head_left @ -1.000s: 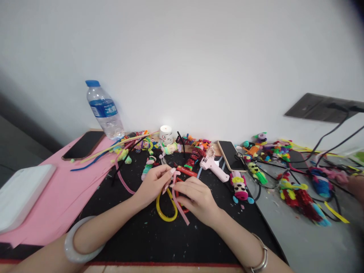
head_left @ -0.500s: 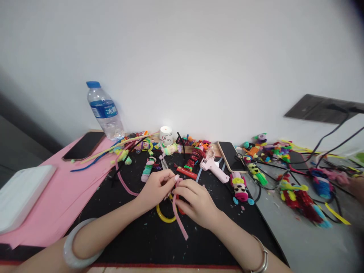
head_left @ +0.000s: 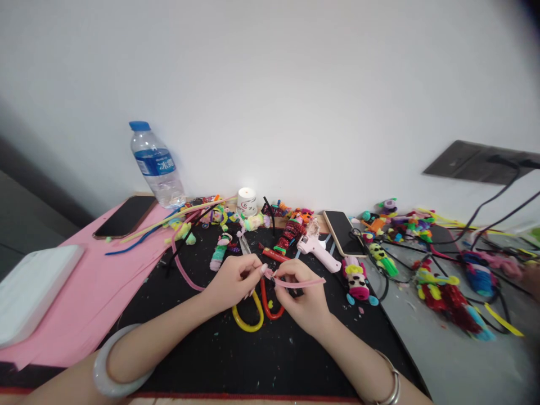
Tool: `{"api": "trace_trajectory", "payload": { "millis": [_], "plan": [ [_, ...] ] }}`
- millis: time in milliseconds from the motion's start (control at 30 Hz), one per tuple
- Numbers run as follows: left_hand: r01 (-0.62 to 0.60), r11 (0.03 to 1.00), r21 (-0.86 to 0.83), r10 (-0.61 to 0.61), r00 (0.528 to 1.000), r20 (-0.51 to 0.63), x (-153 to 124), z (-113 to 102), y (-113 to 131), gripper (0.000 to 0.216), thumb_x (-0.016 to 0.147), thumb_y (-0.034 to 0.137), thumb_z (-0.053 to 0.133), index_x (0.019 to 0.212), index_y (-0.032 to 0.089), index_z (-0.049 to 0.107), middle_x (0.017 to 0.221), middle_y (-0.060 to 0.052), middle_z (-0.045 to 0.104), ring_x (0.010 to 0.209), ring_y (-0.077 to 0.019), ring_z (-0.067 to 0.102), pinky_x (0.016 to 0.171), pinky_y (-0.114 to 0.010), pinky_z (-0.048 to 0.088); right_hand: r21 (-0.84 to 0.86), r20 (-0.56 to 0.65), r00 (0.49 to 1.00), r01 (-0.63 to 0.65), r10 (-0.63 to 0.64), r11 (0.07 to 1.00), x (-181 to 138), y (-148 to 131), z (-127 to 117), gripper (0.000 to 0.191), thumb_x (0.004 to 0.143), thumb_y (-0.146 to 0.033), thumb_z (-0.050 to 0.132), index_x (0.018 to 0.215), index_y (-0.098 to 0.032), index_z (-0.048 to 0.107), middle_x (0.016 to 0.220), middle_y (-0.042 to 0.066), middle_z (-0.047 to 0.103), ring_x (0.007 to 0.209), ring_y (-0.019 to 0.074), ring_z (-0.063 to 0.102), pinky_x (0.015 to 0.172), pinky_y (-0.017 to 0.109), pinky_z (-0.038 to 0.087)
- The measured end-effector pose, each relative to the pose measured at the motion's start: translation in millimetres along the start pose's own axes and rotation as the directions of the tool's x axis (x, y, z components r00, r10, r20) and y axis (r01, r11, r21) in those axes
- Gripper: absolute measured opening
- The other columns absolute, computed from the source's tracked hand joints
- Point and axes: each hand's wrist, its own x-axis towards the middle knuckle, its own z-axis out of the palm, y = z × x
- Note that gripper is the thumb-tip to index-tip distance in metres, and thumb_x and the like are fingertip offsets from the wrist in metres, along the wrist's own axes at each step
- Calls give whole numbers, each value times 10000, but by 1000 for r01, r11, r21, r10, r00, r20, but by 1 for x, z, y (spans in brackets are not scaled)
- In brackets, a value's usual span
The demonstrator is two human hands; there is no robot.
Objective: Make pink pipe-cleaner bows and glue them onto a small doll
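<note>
My left hand (head_left: 231, 279) and my right hand (head_left: 304, 297) meet over the black mat (head_left: 211, 343), both pinching a pink pipe cleaner (head_left: 304, 283). Its free end sticks out level to the right, past my right hand. Joined to it below my fingers hang a yellow pipe-cleaner loop (head_left: 247, 316) and a red pipe-cleaner loop (head_left: 270, 304), both resting on the mat. A pale bangle is on my left wrist, a thin silver bracelet on my right.
A pink glue gun (head_left: 317, 250), a phone (head_left: 341, 231) and several pipe-cleaner figures lie behind my hands. A water bottle (head_left: 155, 166), a second phone (head_left: 125, 216) and a white pad (head_left: 31, 284) are on the pink sheet at left. Cables and more figures crowd the right.
The pink pipe cleaner's free end, which hung down toward me, has swung up and now points right. The red loop has come into view under my right hand.
</note>
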Motion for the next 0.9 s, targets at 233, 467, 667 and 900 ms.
{"api": "trace_trajectory", "payload": {
  "millis": [233,467,667,900],
  "plan": [
    [-27,999,41,24,997,71,-2,0,0,287,875,355,419,665,163,458,423,62,462,345,-61,429,392,-158,331,57,-13,990,-137,138,989,-2,4,1,83,801,-116,508,798,-185,555,720,5,547,552,107,460,492,227,351],
    [-75,996,49,67,987,147,-4,0,-4,285,889,357,403,701,158,485,447,56,487,352,-57,444,399,-149,348,163,1,973,-227,230,960,-1,7,1,89,823,-150,497,754,-175,548,706,12,546,577,120,492,504,231,368],
    [-103,994,36,93,975,204,-4,0,-1,285,901,347,382,734,154,509,491,47,513,361,-55,450,405,-148,359,219,27,965,-261,262,940,0,8,2,110,835,-179,486,738,-175,537,705,13,531,611,133,517,533,241,399],
    [-133,990,44,121,970,212,-5,0,0,298,913,313,350,729,151,519,527,48,504,374,-47,448,430,-150,361,228,60,953,-303,298,925,-1,13,3,103,831,-172,482,739,-174,528,689,0,516,590,118,495,528,229,397]
  ]
}}
